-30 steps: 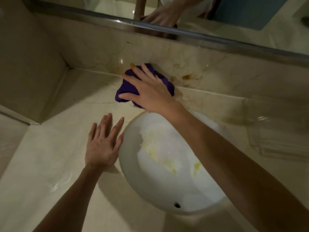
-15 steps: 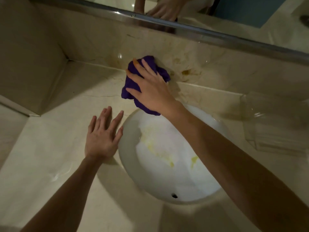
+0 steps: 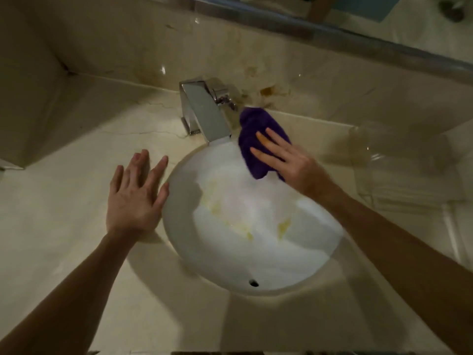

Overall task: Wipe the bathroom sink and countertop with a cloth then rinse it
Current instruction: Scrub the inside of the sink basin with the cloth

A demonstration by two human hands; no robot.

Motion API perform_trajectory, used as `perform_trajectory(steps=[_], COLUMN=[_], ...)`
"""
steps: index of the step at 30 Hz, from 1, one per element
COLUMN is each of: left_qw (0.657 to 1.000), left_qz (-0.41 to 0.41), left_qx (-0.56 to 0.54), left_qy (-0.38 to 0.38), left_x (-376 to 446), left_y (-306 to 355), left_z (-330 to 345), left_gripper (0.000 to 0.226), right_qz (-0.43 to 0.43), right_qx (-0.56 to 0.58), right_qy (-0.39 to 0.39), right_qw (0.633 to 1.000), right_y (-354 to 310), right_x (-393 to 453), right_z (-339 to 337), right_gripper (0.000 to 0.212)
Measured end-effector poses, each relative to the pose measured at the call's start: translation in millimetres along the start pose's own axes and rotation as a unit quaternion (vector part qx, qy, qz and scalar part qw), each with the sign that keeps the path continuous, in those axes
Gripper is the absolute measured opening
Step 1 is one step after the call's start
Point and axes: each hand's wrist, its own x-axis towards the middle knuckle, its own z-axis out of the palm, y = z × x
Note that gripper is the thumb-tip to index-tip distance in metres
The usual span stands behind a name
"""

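Note:
A purple cloth (image 3: 252,125) lies on the countertop (image 3: 64,213) at the back right rim of the white sink (image 3: 245,262), just right of the chrome faucet (image 3: 204,111). My right hand (image 3: 289,160) presses flat on the cloth with straight fingers. My left hand (image 3: 135,196) rests flat and spread on the counter, touching the sink's left rim. Yellow stains mark the basin. A brown stain (image 3: 268,90) sits on the marble backsplash behind the cloth.
A clear plastic tray (image 3: 404,170) stands on the counter to the right of the sink. A mirror with a metal frame (image 3: 358,44) runs above the backsplash. A side wall (image 3: 28,85) closes the counter on the left.
My right hand slid the cloth from left of the faucet spot to the right, uncovering the faucet. My left hand stayed flat by the sink rim.

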Motion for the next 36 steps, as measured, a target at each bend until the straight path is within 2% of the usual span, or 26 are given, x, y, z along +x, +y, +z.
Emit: perform_trajectory(steps=[2,3,6,8,11,13,15,16,19,21,24,27,28,31,32,36], left_qw=[1.0,1.0,1.0,1.0,1.0,1.0,1.0,1.0,1.0,1.0,1.0,1.0,1.0,1.0,1.0,1.0], left_qz=[0.001,0.002,0.003,0.0,-0.002,-0.005,-0.006,-0.006,-0.006,-0.004,0.002,0.006,0.007,0.009,0.009,0.009], left_qx=[0.003,0.005,0.009,0.01,0.004,0.005,0.008,0.005,-0.003,0.0,0.006,0.007,0.007,0.004,0.004,-0.003], left_qy=[-0.006,-0.009,-0.014,-0.012,-0.01,-0.009,-0.011,-0.009,-0.002,-0.003,0.002,0.005,0.004,0.004,0.004,0.016], left_x=[0,0,2,0,0,0,0,1,2,1,1,0,0,0,0,0], left_y=[-2,-2,-4,-5,-4,-3,0,1,3,2,-2,-4,-4,-5,-4,-4], left_z=[1,2,2,2,1,1,1,1,1,2,3,3,4,5,5,2], left_gripper=[0.058,0.058,0.058,0.058,0.058,0.059,0.06,0.06,0.06,0.06,0.06,0.06,0.06,0.06,0.06,0.06], right_qz=[-0.021,-0.029,-0.031,0.06,0.239,0.282,0.278,0.257,0.15,0.161,0.215,0.202,0.2,0.252,0.265,0.246], right_qx=[-0.046,-0.065,-0.077,-0.027,-0.016,-0.028,-0.061,-0.075,-0.068,-0.058,-0.042,-0.002,0.007,0.099,0.139,0.309], right_qy=[-0.101,-0.14,-0.197,-0.191,-0.13,-0.114,-0.138,-0.175,-0.289,-0.323,-0.371,-0.421,-0.463,-0.569,-0.574,-0.537], right_qw=[0.994,0.988,0.977,0.979,0.962,0.952,0.949,0.947,0.943,0.931,0.903,0.884,0.864,0.776,0.762,0.745], right_y=[36,48,66,61,38,18,0,-8,-17,-17,-23,-39,-48,-93,-111,-168], right_x=[-14,-17,-23,-36,-75,-107,-137,-148,-156,-147,-145,-152,-150,-128,-117,-70], right_z=[25,31,35,29,25,19,10,8,25,44,60,39,29,-3,-10,-14], right_gripper=[0.076,0.073,0.066,0.067,0.058,0.058,0.063,0.064,0.049,0.036,0.052,0.053,0.053,0.055,0.055,0.052])
